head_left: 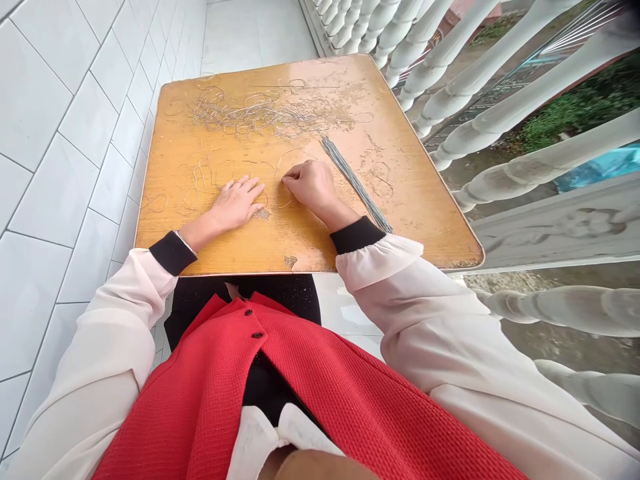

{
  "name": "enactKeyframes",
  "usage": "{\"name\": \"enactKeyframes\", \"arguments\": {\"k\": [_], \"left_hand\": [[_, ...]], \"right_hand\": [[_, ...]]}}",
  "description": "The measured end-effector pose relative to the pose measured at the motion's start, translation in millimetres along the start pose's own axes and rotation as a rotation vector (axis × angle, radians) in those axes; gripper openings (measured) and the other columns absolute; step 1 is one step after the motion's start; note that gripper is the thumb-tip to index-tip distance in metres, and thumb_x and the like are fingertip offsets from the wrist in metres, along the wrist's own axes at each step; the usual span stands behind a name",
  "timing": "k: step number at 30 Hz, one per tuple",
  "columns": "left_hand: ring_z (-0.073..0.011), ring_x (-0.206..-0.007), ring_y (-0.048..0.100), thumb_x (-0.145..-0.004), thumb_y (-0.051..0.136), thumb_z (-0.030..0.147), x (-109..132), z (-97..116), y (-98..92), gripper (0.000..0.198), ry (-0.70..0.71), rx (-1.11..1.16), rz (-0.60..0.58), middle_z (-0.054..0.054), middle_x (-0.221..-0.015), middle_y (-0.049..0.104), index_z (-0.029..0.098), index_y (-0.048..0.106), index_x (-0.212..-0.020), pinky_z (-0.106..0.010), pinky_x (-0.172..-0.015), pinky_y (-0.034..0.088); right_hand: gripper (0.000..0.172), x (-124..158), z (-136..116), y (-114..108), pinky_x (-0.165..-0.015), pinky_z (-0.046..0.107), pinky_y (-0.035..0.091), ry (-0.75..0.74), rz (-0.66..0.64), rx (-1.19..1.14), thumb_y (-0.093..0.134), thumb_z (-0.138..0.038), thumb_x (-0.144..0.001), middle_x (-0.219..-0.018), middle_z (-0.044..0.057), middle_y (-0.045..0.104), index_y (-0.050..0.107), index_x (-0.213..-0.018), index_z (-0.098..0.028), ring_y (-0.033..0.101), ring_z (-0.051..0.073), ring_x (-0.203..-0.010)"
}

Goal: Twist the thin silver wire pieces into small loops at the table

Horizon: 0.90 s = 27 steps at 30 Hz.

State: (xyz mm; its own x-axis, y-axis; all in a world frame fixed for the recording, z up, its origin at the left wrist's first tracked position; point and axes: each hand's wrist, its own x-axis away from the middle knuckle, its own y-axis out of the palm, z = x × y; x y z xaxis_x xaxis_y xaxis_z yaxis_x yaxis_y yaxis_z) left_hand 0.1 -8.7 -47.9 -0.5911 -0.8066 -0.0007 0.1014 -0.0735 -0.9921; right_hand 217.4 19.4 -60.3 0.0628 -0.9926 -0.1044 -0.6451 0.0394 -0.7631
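My left hand lies flat on the wooden tabletop, its fingers stretched out over thin bent wires. To the right, my right hand is closed, thumb and forefinger pinched around a thin wire that curves across the wood. Several loose bent wires lie left of and beyond my left hand. Just right of my right hand rests a bundle of straight grey wires, slanting toward my right cuff. A larger tangle of curled wires is spread over the far part of the table.
A white tiled wall runs close along the table's left side. White balusters line the right side, with greenery and a blue sheet outside. A few curled wires lie right of the bundle. The tabletop has worn patches.
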Motion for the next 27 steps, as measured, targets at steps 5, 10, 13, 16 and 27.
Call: {"name": "enactKeyframes", "arguments": {"k": [5, 10, 13, 16, 27], "left_hand": [[-0.0343, -0.159, 0.041, -0.108, 0.048, 0.036, 16.2, -13.6, -2.5, 0.055, -0.104, -0.043, 0.032, -0.019, -0.169, 0.045, 0.015, 0.050, -0.159, -0.055, -0.129, 0.033], [-0.0381, -0.154, 0.046, -0.108, 0.049, 0.038, 24.1, -25.9, 3.1, 0.055, -0.200, -0.058, 0.119, -0.021, -0.165, 0.050, 0.011, 0.053, -0.156, -0.057, -0.125, 0.037], [-0.0396, -0.150, 0.049, -0.108, 0.049, 0.040, 20.0, -20.4, 6.2, 0.056, -0.245, -0.076, 0.142, -0.024, -0.162, 0.053, 0.009, 0.054, -0.154, -0.057, -0.121, 0.040], [-0.0405, -0.146, 0.052, -0.108, 0.048, 0.043, 13.2, -12.1, 7.0, 0.058, -0.291, -0.093, 0.134, -0.027, -0.157, 0.056, 0.006, 0.054, -0.152, -0.055, -0.117, 0.043], [-0.0325, -0.140, 0.059, -0.108, 0.043, 0.029, 28.5, -22.7, 1.4, 0.044, -0.166, -0.039, 0.322, -0.024, -0.150, 0.063, 0.009, 0.060, -0.144, -0.051, -0.118, 0.044]], "right_hand": [[0.016, 2.2, -24.1, 11.4, -0.092, 0.042, 0.057, 0.060, -0.009, -0.042, 0.066, -0.016, -0.087, -0.104, 0.012, 0.083, 0.081, -0.087, -0.020, 0.075, 0.030, -0.097], [0.017, -2.7, -44.1, 26.3, -0.090, 0.039, 0.056, 0.034, -0.016, -0.039, 0.066, -0.014, -0.086, -0.097, 0.010, 0.083, 0.079, -0.078, -0.021, 0.076, 0.028, -0.093], [0.017, -6.3, -49.2, 32.8, -0.091, 0.040, 0.055, 0.007, -0.015, -0.009, 0.066, -0.013, -0.087, -0.098, 0.010, 0.082, 0.079, -0.079, -0.021, 0.075, 0.029, -0.095], [0.017, -7.8, -48.4, 32.5, -0.091, 0.041, 0.054, -0.013, -0.043, 0.014, 0.065, -0.016, -0.088, -0.100, 0.012, 0.082, 0.078, -0.079, -0.021, 0.075, 0.031, -0.097], [0.021, -25.0, -23.1, -13.6, -0.100, 0.045, 0.053, -0.049, 0.034, 0.010, 0.062, -0.017, -0.093, -0.115, 0.011, 0.080, 0.081, -0.099, -0.024, 0.071, 0.031, -0.110]]}}
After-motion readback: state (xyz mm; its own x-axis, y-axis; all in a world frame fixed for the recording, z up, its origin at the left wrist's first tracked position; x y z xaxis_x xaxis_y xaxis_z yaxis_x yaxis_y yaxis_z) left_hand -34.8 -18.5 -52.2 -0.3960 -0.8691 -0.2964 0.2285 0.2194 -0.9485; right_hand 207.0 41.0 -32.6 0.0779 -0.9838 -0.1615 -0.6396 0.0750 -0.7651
